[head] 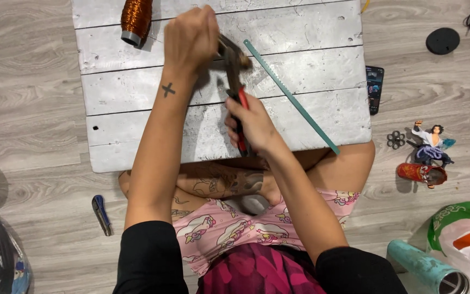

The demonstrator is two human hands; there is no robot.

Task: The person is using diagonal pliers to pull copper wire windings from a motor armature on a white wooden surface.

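on the white board [137,92], right hand [254,122] fingers clamp the pliers [234,71]; left hand [190,35] fingers grip at their tip.

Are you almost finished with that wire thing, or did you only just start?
Hard to tell. Ready: the copper wire spool and green ruler lie on the white board. In hand: the right hand squeezes red pliers on a small piece in the left hand. No finished piece shows.

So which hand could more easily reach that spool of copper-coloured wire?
Probably the left hand: it sits close beside the spool of copper-coloured wire, while the right hand grips the red-handled pliers lower down.
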